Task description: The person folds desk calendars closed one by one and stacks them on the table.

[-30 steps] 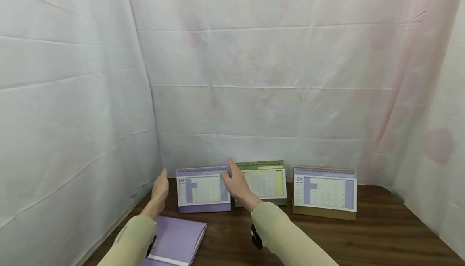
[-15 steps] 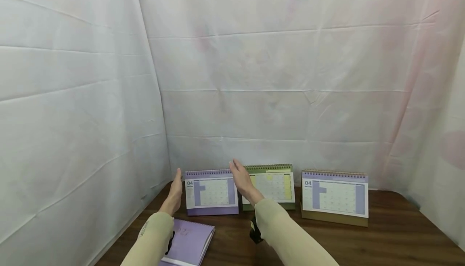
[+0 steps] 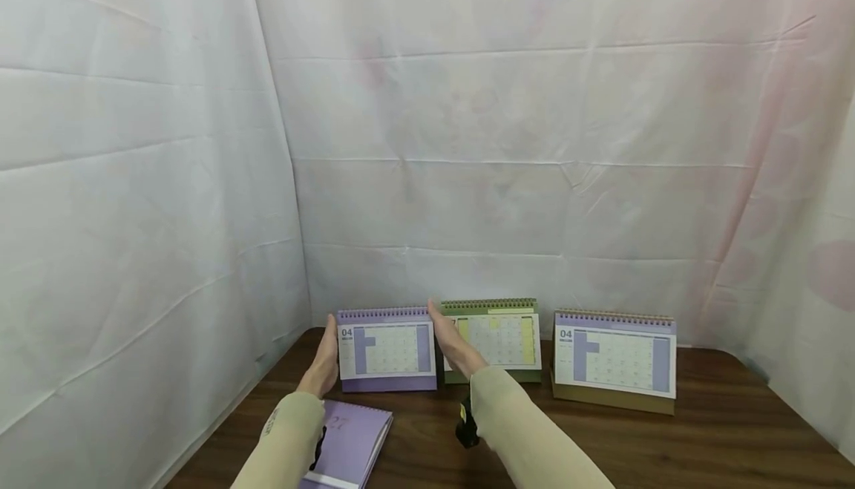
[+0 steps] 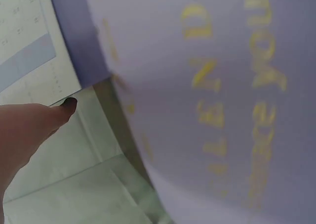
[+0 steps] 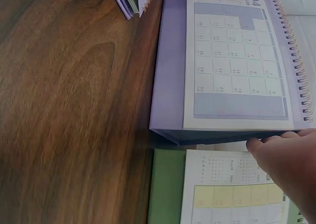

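Left hand and right hand flank purple calendar: fingers nearly straight, apparently touching its ends. Only right wrist view shows its open side.

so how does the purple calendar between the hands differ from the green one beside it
The purple calendar has a purple base; the green calendar has a green one. The purple calendar's page has violet bands, the green calendar's yellow ones. The purple calendar stands between the left hand and right hand; the right hand partly hides the green calendar. Both have spiral binding on top.
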`<state>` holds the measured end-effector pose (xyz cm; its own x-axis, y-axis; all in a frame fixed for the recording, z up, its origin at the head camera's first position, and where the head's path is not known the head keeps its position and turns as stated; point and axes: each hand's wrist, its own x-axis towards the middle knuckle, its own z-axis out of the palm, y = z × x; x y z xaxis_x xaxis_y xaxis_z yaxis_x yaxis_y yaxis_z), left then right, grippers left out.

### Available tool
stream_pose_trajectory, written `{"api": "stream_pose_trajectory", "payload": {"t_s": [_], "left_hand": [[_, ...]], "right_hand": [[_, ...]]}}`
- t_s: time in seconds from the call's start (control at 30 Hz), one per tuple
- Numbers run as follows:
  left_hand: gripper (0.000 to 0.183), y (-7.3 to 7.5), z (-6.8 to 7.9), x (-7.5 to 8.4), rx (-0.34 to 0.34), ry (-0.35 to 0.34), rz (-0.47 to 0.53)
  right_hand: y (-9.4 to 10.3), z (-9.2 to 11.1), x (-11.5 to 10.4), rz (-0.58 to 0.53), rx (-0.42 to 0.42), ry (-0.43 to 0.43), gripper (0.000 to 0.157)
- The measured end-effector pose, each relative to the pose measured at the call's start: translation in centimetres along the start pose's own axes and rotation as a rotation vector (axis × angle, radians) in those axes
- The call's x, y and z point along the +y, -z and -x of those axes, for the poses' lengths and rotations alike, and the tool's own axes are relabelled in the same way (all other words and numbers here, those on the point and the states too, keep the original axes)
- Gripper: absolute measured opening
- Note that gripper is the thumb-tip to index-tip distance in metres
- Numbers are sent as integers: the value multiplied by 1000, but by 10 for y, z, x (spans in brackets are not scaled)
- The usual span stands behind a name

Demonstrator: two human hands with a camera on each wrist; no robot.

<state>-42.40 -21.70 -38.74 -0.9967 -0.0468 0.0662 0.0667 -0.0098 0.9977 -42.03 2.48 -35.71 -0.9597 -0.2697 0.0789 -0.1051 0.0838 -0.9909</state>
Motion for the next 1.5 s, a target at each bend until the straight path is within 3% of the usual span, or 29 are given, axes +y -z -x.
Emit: {"api": "stream_pose_trajectory", "payload": {"t_s": [0.23,0.37,0.6,0.77,1.1,1.2,1.5], "left_hand": [[81,-2,-3,-13,3,-13,12],[81,-3,-5,-17,8,-17,12],[84,-1,-12,-17,39,34,16],[82,-1,-12,-10,26,29,-8],[77,-4,14,23,18,17,-18],[75,-5,24,34,29,50,-23],[81,-7,37,38,5,27,-24]], "right_hand": [[0,0,7,-99,-59,-67,80],[1,1,10,-158,-100,-59,85],[2,-1,7,-219,-148,-53,89],[5,1,5,-234,-189,-41,93],[7,10,-3,-283,-229,-54,101],[3,15,-8,-286,-223,-44,100],[6,36,-27,-265,-212,-65,104]]}}
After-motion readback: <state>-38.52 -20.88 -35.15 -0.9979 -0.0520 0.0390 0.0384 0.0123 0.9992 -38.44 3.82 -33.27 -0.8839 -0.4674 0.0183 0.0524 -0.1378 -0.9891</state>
